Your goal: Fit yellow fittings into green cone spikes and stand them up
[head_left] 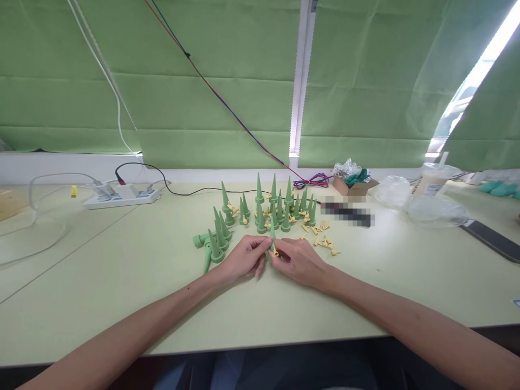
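My left hand is closed on a green cone, which stands point up between both hands. The fingers of my right hand pinch a small yellow piece against the cone's lower part. Behind the hands stand several green cones, many with yellow pieces around their bases. More green cones are to the left of my left hand, beside a green piece lying down. Loose yellow pieces lie right of the cones.
A white power strip with cables is at the back left. At the right are a small cardboard box, plastic bags, a drink cup and a dark phone. The table's front edge runs below my arms.
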Motion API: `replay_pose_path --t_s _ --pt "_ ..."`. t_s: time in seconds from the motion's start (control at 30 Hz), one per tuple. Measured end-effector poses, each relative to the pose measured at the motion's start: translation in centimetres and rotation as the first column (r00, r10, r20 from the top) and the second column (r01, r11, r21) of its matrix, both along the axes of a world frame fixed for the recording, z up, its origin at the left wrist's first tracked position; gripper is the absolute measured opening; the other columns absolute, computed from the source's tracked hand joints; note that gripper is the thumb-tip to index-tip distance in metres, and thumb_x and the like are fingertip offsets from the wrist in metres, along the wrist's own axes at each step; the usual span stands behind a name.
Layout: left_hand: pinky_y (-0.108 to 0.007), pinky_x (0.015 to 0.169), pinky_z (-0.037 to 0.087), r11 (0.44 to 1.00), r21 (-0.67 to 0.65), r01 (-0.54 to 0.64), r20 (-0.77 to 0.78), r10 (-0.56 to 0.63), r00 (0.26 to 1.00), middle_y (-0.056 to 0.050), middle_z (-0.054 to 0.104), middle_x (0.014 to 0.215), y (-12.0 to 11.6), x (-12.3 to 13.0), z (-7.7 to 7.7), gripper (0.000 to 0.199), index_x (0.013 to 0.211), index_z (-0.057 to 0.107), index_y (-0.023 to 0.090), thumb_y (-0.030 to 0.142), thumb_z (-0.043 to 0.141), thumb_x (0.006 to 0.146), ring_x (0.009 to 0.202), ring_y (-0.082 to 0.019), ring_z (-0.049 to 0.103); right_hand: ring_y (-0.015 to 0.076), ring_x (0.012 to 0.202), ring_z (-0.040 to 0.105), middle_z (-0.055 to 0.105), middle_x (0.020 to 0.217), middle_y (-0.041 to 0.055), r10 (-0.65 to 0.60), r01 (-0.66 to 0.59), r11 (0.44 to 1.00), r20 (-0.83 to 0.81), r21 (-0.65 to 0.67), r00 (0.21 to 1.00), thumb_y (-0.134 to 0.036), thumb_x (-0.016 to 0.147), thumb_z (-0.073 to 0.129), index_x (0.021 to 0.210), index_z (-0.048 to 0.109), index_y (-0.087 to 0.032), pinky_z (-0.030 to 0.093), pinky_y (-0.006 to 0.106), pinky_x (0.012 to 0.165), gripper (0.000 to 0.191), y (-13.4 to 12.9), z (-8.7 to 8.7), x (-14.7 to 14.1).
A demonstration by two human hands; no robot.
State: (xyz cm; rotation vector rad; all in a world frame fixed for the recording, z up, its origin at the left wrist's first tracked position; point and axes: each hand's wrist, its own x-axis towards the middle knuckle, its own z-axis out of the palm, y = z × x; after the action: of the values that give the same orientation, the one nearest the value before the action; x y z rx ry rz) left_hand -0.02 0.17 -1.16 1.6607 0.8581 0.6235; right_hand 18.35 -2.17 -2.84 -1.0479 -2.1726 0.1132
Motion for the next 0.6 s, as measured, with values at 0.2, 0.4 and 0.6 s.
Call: replay_pose_path --t_s 0.2,0.4,0.6 --pt "-0.017 0.034 0.024 1.000 -0.012 -0.022 0.016 0.022 1.000 0.003 0.051 0.038 -0.04 0.18 -0.05 0.051 0.078 0.060 0.014 0.059 0.042 0.094 0.028 -0.006 0.032 0.0101 0.052 0.033 0.045 0.058 -0.0041 -0.005 0.005 1.000 -0.023 -0.009 1.000 -0.027 0.092 0.050 0.067 0.045 -0.020 0.023 0.025 0.052 0.026 0.01 0.15 -0.09" --pt "-0.017 0.032 0.026 0.999 -0.005 -0.049 0.029 0.049 0.998 0.004 0.052 0.037 -0.18 0.37 0.17 0.051 0.079 0.058 0.015 0.061 0.043 0.093 0.026 -0.007 0.035 0.0100 0.051 0.032 0.045 0.056 -0.0036 0.019 -0.019 1.000 -0.038 0.004 0.999 -0.034 0.095 0.050 0.063 0.042 -0.020 0.024 0.025 0.052 0.036 0.11 0.17 0.11" --pt "-0.017 0.031 0.026 0.999 0.000 -0.054 0.039 0.054 0.998 0.004 0.052 0.038 -0.08 0.33 -0.09 0.053 0.080 0.058 0.015 0.065 0.043 0.091 0.026 -0.007 0.036 0.0097 0.049 0.032 0.046 0.055 -0.0033 0.045 -0.045 0.999 -0.033 0.006 0.998 -0.035 0.097 0.049 0.063 0.042 -0.020 0.024 0.025 0.052 0.037 0.22 0.14 0.28"
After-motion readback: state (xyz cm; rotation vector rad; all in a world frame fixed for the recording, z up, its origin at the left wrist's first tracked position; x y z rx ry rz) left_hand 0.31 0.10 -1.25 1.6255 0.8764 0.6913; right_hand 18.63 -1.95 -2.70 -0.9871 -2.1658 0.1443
